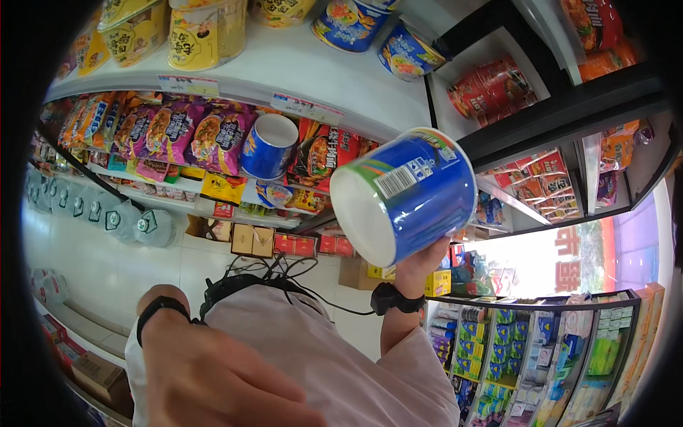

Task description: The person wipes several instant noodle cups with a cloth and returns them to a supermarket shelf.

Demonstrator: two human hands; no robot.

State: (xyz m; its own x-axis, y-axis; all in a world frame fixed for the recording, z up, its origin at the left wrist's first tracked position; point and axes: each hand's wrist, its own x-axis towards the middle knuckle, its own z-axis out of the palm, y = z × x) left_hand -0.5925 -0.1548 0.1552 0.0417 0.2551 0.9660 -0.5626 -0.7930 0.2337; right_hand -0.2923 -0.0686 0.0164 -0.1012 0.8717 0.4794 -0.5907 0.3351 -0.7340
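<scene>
A large blue instant noodle tub (427, 197) is tilted on its side in my right hand (424, 261). Its white base faces left, and a barcode shows on its wall. The tub hides most of my right fingers. My left hand (213, 368) hangs blurred and close to the camera in front of my shirt, with its fingertips out of sight past the lower edge. On the upper white shelf (299, 69) stand similar blue noodle tubs (347, 24) and yellow ones (205, 37). Another blue tub (270, 147) rests among noodle packets on the shelf below.
Purple noodle bags (173, 131) line the lower shelf, with a red bag (323, 152) beside them. Large water bottles (152, 227) and cardboard boxes (253, 239) stand on the floor. Dark-framed shelving (560, 112) rises at the right. A black cable (336, 307) runs to my right wrist.
</scene>
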